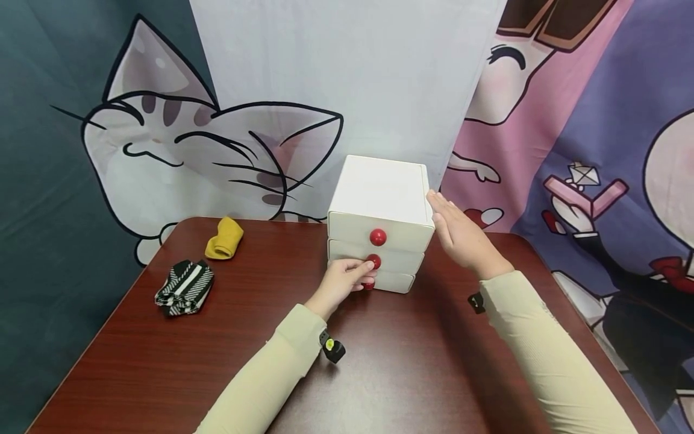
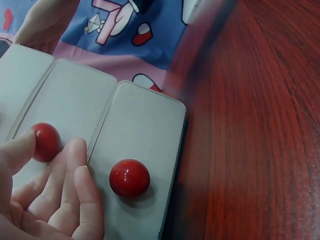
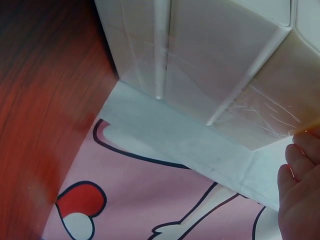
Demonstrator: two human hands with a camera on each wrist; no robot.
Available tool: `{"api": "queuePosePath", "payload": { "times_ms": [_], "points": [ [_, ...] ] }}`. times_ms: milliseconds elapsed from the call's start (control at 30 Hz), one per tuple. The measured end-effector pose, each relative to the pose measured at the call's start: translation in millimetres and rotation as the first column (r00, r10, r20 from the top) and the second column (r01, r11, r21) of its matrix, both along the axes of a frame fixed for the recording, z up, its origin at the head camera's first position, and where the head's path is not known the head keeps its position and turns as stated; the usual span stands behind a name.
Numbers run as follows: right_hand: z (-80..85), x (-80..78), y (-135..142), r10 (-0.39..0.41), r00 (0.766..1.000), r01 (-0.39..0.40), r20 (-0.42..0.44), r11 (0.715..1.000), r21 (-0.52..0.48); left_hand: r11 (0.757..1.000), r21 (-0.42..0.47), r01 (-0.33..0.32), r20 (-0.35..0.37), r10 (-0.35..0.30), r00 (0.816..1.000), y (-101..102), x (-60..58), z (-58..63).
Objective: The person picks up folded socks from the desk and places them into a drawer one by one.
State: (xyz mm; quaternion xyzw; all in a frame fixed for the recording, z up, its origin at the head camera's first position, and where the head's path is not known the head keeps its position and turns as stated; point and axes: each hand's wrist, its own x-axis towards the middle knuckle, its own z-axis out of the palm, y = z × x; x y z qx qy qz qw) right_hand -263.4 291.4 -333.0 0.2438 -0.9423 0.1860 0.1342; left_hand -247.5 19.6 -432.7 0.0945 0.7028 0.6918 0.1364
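Observation:
A white three-drawer box [image 1: 382, 190] with round red knobs stands toward the back of the table. My left hand [image 1: 343, 278] is at its front, thumb and fingers pinching the middle drawer's red knob [image 2: 47, 142]. Just below, the bottom red knob [image 2: 129, 177] is free of the fingers in the left wrist view. The top red knob [image 1: 378, 237] is untouched. All the drawers look closed. My right hand [image 1: 461, 232] lies against the box's right side near the top edge, fingers straight. In the right wrist view part of that hand [image 3: 302, 185] shows beside the box's side wall.
On the left of the brown table [image 1: 260, 374] lie a yellow folded cloth item [image 1: 225, 239] and a black-and-white patterned one [image 1: 185, 288]. A printed cartoon curtain [image 1: 260, 60] hangs right behind the table and box.

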Motion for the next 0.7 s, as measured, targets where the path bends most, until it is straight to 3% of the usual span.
{"api": "queuePosePath", "payload": {
  "times_ms": [233, 400, 700],
  "points": [
    [0.9, 0.3, 0.1, -0.001, 1.0, 0.001, 0.005, 1.0, -0.004, 1.0, 0.001, -0.012, -0.001, 0.012, 1.0, 1.1, 0.8, 1.5],
    [0.1, 1.2, 0.0, -0.003, 1.0, 0.003, 0.007, 1.0, -0.009, 0.999, -0.012, -0.036, -0.044, 0.036, 0.998, 3.1, 3.7, -0.3],
    [-2.0, 0.4, -0.3, -0.003, 1.0, 0.003, -0.002, 1.0, -0.01, 0.995, -0.059, -0.078, -0.05, 0.075, 0.996, -1.7, 5.0, -15.4]
  ]
}}
